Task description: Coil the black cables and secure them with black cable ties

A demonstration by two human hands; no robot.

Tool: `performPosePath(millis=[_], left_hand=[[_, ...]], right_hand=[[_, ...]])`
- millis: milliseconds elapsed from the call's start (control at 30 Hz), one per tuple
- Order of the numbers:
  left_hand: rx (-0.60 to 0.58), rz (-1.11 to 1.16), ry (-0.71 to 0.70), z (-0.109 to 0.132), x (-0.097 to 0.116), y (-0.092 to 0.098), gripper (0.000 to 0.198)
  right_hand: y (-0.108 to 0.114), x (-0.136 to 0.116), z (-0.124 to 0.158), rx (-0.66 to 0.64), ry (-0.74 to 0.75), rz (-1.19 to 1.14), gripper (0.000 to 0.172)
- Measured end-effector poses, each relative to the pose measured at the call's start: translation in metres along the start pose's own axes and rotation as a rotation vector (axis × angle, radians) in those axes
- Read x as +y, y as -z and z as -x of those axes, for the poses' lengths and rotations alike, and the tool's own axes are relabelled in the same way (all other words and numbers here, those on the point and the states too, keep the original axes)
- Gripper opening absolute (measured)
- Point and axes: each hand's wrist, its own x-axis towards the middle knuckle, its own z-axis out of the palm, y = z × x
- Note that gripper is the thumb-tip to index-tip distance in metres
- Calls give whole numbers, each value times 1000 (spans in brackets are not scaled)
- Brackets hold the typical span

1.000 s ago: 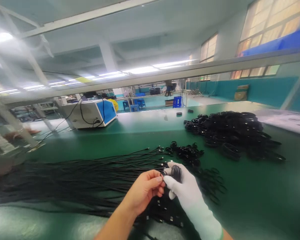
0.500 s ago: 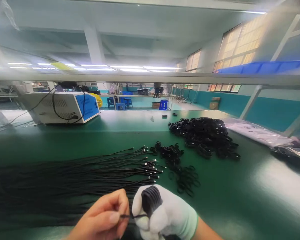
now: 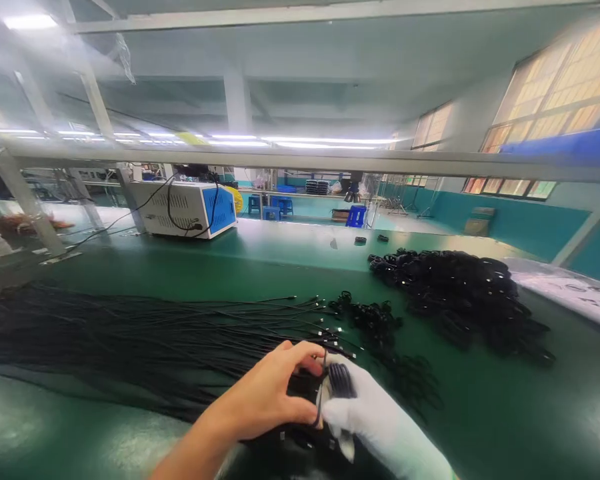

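My bare left hand (image 3: 273,393) has its thumb and fingertips around a thin black loop (image 3: 321,400), stretched between them beside my other hand. In a white glove, my right hand (image 3: 375,413) grips a coiled black cable (image 3: 340,380), its turns bunched between thumb and fingers. Long black cables (image 3: 155,340) lie spread to the left, their metal plug ends pointing right. Just beyond the gloved hand is a heap of small black loops (image 3: 380,320). Below my hands lie more dark cables with light plug ends, partly hidden.
A large pile of coiled black cables (image 3: 450,287) sits at the right on the green tabletop (image 3: 300,277). A white and blue machine (image 3: 180,210) stands at the back left. Clear plastic bags (image 3: 570,283) lie far right. A shelf rail (image 3: 300,159) crosses above the table.
My left hand has gone from pinching a short dark strand to spreading the thin loop beside the coil. The view has turned left, and both hands appear further right.
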Motion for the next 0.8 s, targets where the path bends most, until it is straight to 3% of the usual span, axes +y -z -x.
performPosePath(millis=[100, 200, 300, 367, 467, 533, 633, 700, 800], left_hand=[[-59, 29, -20, -4, 0, -9, 62], [-73, -144, 1, -6, 5, -17, 56], [-95, -316, 83, -13, 4, -16, 55], [-195, -267, 120, -19, -1, -10, 41], [-252, -117, 102, -25, -10, -4, 14], [-204, -105, 86, -25, -14, -7, 20], [-217, -61, 117, -19, -15, -15, 22], [-256, 146, 181, -13, -12, -17, 16], [-151, 596, 226, -6, -5, -14, 13]], right_hand=[[-3, 14, -5, 82, 27, 159, 68], [-7, 27, -13, 249, 42, 323, 71], [-9, 27, -15, 318, 47, 400, 74], [-10, 19, -12, 342, 75, 490, 66], [-9, 6, -5, 390, 187, 607, 34], [-7, 1, 0, 283, 219, 433, 24], [0, 3, 7, -88, 183, -167, 41], [3, 5, 10, -237, 195, -446, 50], [4, 7, 12, -313, 238, -509, 55]])
